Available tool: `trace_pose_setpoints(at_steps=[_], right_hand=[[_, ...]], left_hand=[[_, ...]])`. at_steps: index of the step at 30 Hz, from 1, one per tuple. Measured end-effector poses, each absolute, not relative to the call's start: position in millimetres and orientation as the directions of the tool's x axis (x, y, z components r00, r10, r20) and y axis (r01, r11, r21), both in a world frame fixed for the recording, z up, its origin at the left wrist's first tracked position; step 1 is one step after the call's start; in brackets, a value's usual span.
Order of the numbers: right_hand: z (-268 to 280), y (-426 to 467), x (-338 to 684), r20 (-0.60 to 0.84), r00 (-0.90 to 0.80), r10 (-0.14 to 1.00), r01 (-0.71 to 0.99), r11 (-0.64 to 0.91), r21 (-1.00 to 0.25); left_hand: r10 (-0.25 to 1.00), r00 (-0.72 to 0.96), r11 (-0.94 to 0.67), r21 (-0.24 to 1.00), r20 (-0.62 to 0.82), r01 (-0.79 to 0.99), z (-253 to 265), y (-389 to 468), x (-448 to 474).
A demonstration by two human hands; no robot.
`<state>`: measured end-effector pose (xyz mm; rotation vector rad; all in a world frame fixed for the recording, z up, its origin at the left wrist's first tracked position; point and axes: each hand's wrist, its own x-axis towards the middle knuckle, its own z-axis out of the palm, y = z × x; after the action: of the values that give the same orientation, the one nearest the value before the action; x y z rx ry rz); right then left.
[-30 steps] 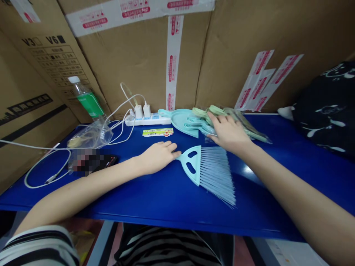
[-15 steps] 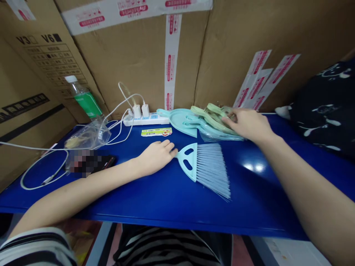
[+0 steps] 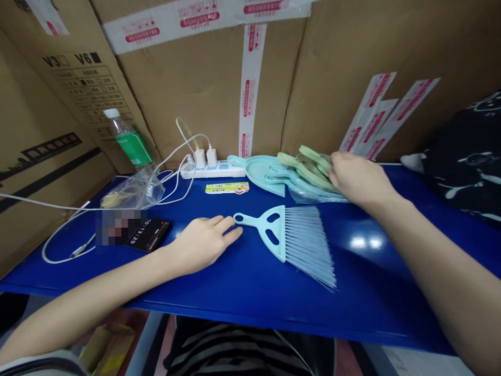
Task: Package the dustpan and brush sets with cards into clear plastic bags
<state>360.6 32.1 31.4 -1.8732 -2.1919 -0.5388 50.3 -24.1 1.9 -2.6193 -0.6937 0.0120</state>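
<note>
A light blue hand broom (image 3: 271, 230) lies on the blue table, its grey-blue bristles pointing right. At the end of its handle is my left hand (image 3: 205, 240), fingers apart and stretched toward the handle's ring. Farther back, my right hand (image 3: 362, 180) is closed on the right end of a green dustpan (image 3: 313, 172) in clear plastic; its fingertips are partly hidden. Under the green pieces lies another blue dustpan set (image 3: 303, 192) in plastic wrap. A bare blue dustpan (image 3: 262, 169) rests to its left.
A white power strip (image 3: 213, 169) with chargers and cables stands along the cardboard wall. In front of it lies a yellow-green label (image 3: 227, 188). At left are a bottle (image 3: 132, 146), a plastic bag (image 3: 136, 190) and a phone (image 3: 151, 235). A dark patterned cloth (image 3: 462, 156) sits at right.
My left hand has let go of the broom handle and drawn slightly left. My right hand has shifted slightly, still at the green dustpan. The whole view has moved a little.
</note>
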Motion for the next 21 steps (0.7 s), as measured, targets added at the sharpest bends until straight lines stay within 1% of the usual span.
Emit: trace_pose_setpoints(at_steps=[2,4,5,6,8,10,11,12,14,16,18,21], right_hand=[[35,26,352,0.410,-0.155,0.899,0.982,0.097,0.159],[37,17,340,0.444,-0.197,0.874,0.974,0.121,0.193],[36,11,332,0.474,-0.247,0.845,0.963,0.158,0.220],[35,5,324,0.537,-0.395,0.745,0.915,0.266,0.305],[30,-9,307,0.567,-0.502,0.653,0.864,0.348,0.364],[23,-21,290,0.578,-0.680,0.452,0.730,0.488,0.478],[19,-27,282,0.574,-0.727,0.375,0.677,0.533,0.509],[15,-31,275,0.583,-0.747,0.320,0.644,0.565,0.516],[6,-40,262,0.592,-0.768,0.246,0.586,0.643,0.493],[-1,-47,253,0.592,-0.782,0.197,0.522,0.727,0.446],[-7,-54,246,0.576,-0.798,0.174,0.456,0.801,0.389],[-11,-63,242,0.544,-0.829,0.130,0.349,0.880,0.321]], left_hand=[[0.464,0.875,-0.785,-0.393,0.141,0.479,-1,-26,46],[0.466,0.867,-0.770,-0.400,0.178,0.497,-1,-27,44],[0.474,0.858,-0.755,-0.410,0.200,0.512,1,-27,43],[0.486,0.844,-0.732,-0.421,0.228,0.536,4,-27,41],[0.529,0.795,-0.663,-0.441,0.296,0.605,11,-25,37],[0.589,0.719,-0.561,-0.453,0.370,0.693,19,-20,31],[0.619,0.677,-0.505,-0.458,0.399,0.731,22,-17,28],[0.647,0.636,-0.452,-0.461,0.421,0.764,24,-14,24],[0.692,0.574,-0.383,-0.452,0.437,0.806,26,-6,18],[0.719,0.549,-0.375,-0.427,0.426,0.823,26,0,15],[0.718,0.573,-0.430,-0.396,0.395,0.811,23,5,14],[0.660,0.673,-0.568,-0.365,0.335,0.738,19,7,17]])
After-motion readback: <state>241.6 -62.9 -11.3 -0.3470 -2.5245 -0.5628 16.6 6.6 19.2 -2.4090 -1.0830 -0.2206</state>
